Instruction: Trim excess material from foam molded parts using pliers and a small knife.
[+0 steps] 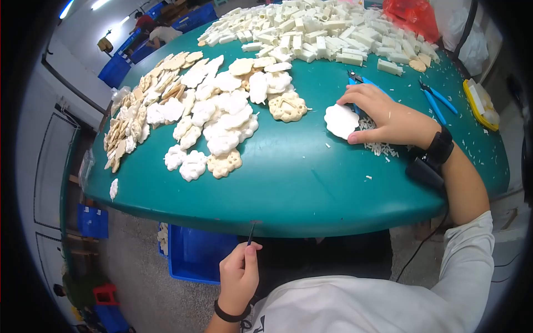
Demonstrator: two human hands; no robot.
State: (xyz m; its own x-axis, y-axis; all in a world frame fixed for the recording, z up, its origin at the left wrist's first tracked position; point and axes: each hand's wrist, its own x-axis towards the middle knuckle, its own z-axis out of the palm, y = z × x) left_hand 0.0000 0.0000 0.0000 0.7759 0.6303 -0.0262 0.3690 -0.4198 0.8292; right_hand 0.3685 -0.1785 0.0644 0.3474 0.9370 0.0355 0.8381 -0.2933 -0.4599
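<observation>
My right hand [391, 117] has its thumb and fingers at the edge of a white scalloped disc [341, 121], gripping it at the tabletop. Small white plastic scraps [383, 149] lie under and beside that hand. Just beyond it are blue-handled cutters [353, 77], partly hidden by the fingers. At the near table edge, my left hand [240, 273] is closed around a thin dark pointed tool [251, 233], whose handle is hidden in the fist. To the left of the disc lie heaped white and cream scalloped pieces [222, 119], some with paw-like patterns.
A large pile of off-white rectangular plastic parts [311, 33] covers the far side of the green table [288, 191]. More blue-handled cutters [438, 102] and a yellow tray [480, 105] are at the right. A red bag [411, 16] stands behind. Below the edge sits a blue bin [200, 255].
</observation>
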